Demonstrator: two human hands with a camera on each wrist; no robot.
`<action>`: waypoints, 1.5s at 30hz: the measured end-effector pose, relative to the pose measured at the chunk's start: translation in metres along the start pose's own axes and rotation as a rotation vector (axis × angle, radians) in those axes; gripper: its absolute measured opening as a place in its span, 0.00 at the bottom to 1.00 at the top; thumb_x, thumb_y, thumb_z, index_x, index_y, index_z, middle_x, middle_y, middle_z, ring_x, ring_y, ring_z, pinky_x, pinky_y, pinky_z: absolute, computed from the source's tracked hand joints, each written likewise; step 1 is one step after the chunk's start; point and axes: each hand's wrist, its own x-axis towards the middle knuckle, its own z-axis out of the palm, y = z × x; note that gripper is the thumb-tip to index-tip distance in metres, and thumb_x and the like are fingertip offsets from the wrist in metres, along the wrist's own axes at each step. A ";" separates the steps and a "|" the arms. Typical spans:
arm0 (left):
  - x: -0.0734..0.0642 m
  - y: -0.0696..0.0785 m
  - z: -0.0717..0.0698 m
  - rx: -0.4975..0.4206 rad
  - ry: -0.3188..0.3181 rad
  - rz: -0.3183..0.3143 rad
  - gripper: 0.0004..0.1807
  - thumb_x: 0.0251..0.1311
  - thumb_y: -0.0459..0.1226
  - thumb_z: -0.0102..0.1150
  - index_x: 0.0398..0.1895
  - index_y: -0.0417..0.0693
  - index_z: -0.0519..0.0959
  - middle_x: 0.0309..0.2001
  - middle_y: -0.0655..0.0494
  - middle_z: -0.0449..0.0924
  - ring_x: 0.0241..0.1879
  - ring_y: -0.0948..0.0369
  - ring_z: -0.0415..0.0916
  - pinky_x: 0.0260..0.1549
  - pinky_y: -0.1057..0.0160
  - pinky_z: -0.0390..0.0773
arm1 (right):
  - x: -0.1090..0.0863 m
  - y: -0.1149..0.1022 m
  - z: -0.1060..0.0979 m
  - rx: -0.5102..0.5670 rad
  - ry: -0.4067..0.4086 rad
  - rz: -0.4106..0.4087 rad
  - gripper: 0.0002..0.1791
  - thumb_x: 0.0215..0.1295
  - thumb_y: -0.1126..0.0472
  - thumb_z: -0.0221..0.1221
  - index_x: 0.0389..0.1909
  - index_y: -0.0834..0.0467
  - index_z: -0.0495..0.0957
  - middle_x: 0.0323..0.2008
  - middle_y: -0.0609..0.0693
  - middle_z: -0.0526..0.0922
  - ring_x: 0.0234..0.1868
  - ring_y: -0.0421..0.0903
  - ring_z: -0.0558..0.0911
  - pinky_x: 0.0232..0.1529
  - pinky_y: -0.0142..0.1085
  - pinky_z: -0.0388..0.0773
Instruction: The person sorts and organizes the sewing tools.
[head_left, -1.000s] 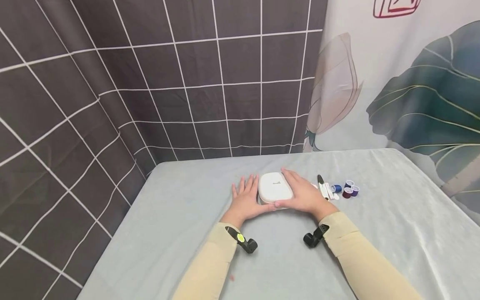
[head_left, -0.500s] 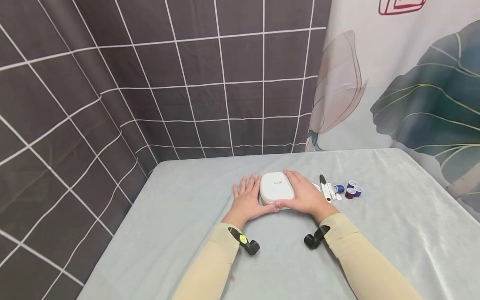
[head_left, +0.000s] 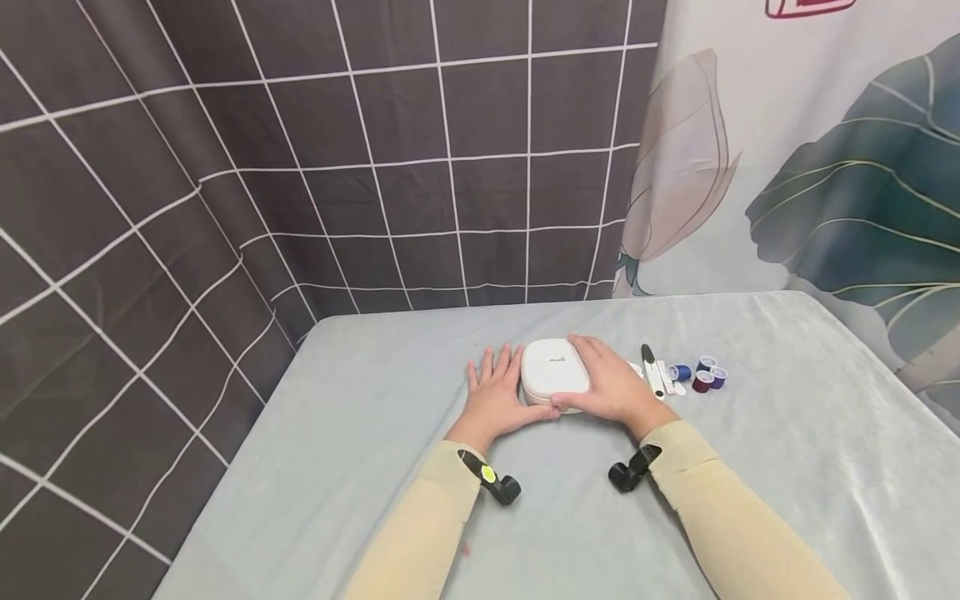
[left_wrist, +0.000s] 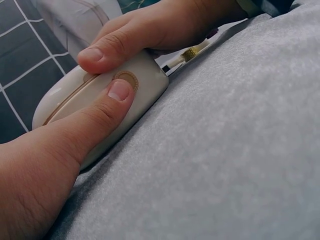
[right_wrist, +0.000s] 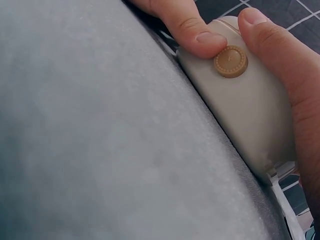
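A white rounded case [head_left: 553, 367] with a small dark logo on its lid sits on the table. A round tan button [right_wrist: 231, 61] is on its front wall. My left hand [head_left: 491, 408] lies along the case's left side, fingers straight and spread, and its thumb touches the front beside the button. With my right hand [head_left: 611, 387] I grip the right side, thumb at the front near the lid seam and fingers reaching to the far corner. The lid appears closed. My right palm hides the case's right side in the head view.
Right of my right hand lie a slim black-and-white tool [head_left: 652, 371], a blue thread spool [head_left: 679, 372] on its side, and several upright spools, among them a dark red spool [head_left: 702, 382]. A grey cloth covers the table [head_left: 360, 417]; a gridded curtain [head_left: 405, 192] hangs behind.
The whole head view shifts slightly. Both hands keep their places on the case, which stays where it is with its lid down.
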 end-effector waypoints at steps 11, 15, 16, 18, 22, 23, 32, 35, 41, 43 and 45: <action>-0.002 0.004 -0.003 0.006 -0.030 -0.010 0.69 0.42 0.80 0.55 0.83 0.59 0.41 0.82 0.52 0.39 0.80 0.47 0.28 0.74 0.38 0.28 | -0.003 -0.001 -0.004 -0.008 0.039 0.002 0.57 0.48 0.32 0.71 0.72 0.63 0.64 0.64 0.66 0.73 0.63 0.63 0.75 0.60 0.59 0.75; -0.003 0.003 -0.003 0.009 -0.030 -0.014 0.69 0.42 0.80 0.56 0.83 0.60 0.41 0.82 0.52 0.39 0.80 0.47 0.28 0.74 0.38 0.28 | -0.004 -0.002 -0.004 -0.002 0.041 0.009 0.55 0.50 0.33 0.70 0.72 0.62 0.65 0.64 0.65 0.73 0.62 0.64 0.76 0.59 0.60 0.75; -0.003 0.002 -0.003 0.009 -0.028 -0.014 0.69 0.42 0.80 0.56 0.83 0.60 0.42 0.82 0.52 0.39 0.80 0.47 0.28 0.74 0.38 0.28 | -0.004 -0.003 -0.004 0.002 0.040 0.010 0.56 0.50 0.33 0.71 0.72 0.62 0.64 0.64 0.65 0.73 0.62 0.64 0.76 0.59 0.60 0.75; -0.004 0.001 -0.003 0.007 -0.024 -0.014 0.69 0.42 0.80 0.56 0.83 0.60 0.42 0.82 0.52 0.40 0.80 0.47 0.29 0.74 0.38 0.28 | -0.004 -0.003 -0.003 0.005 0.034 0.014 0.56 0.49 0.33 0.71 0.73 0.62 0.64 0.65 0.65 0.72 0.62 0.64 0.76 0.59 0.60 0.75; -0.004 -0.001 -0.003 0.008 -0.025 -0.010 0.70 0.41 0.81 0.55 0.83 0.59 0.42 0.82 0.52 0.39 0.80 0.47 0.29 0.74 0.38 0.29 | -0.004 -0.004 -0.003 0.007 0.025 0.011 0.58 0.48 0.32 0.71 0.73 0.61 0.63 0.66 0.65 0.71 0.63 0.64 0.75 0.58 0.60 0.75; -0.003 -0.001 -0.003 0.006 -0.026 -0.008 0.70 0.41 0.81 0.55 0.83 0.59 0.42 0.82 0.52 0.39 0.80 0.47 0.29 0.74 0.38 0.28 | -0.003 -0.004 -0.003 0.003 0.024 0.006 0.58 0.48 0.32 0.71 0.73 0.61 0.63 0.67 0.64 0.71 0.63 0.64 0.75 0.59 0.60 0.75; -0.001 -0.004 -0.002 0.005 -0.020 -0.003 0.69 0.42 0.81 0.55 0.83 0.59 0.42 0.82 0.52 0.40 0.80 0.47 0.29 0.74 0.37 0.28 | 0.004 -0.002 -0.009 -0.014 0.037 -0.088 0.55 0.53 0.35 0.69 0.73 0.63 0.63 0.71 0.65 0.66 0.71 0.64 0.67 0.68 0.59 0.66; -0.002 -0.003 -0.002 0.007 -0.023 0.004 0.69 0.43 0.81 0.55 0.83 0.59 0.41 0.82 0.51 0.40 0.80 0.46 0.29 0.74 0.37 0.28 | 0.007 -0.004 -0.015 0.014 0.029 -0.092 0.53 0.56 0.37 0.68 0.74 0.64 0.62 0.72 0.66 0.65 0.72 0.64 0.65 0.69 0.60 0.64; -0.001 -0.002 -0.001 0.007 -0.015 0.021 0.69 0.43 0.81 0.54 0.83 0.58 0.43 0.82 0.50 0.40 0.80 0.45 0.30 0.74 0.36 0.28 | 0.017 -0.007 -0.030 0.047 0.033 -0.099 0.49 0.62 0.40 0.65 0.75 0.63 0.60 0.73 0.65 0.63 0.73 0.64 0.64 0.70 0.60 0.62; -0.001 -0.003 -0.001 0.005 -0.009 0.020 0.69 0.43 0.81 0.54 0.83 0.58 0.43 0.82 0.50 0.41 0.80 0.45 0.30 0.74 0.37 0.28 | 0.021 -0.008 -0.033 0.051 0.035 -0.098 0.48 0.63 0.40 0.64 0.76 0.62 0.60 0.74 0.64 0.63 0.73 0.64 0.64 0.70 0.61 0.62; -0.001 -0.003 0.000 0.003 -0.007 0.013 0.68 0.43 0.81 0.54 0.83 0.59 0.43 0.82 0.51 0.41 0.80 0.46 0.30 0.74 0.37 0.28 | 0.026 -0.009 -0.036 0.047 0.035 -0.095 0.47 0.65 0.41 0.63 0.76 0.62 0.60 0.74 0.64 0.62 0.74 0.64 0.63 0.71 0.61 0.61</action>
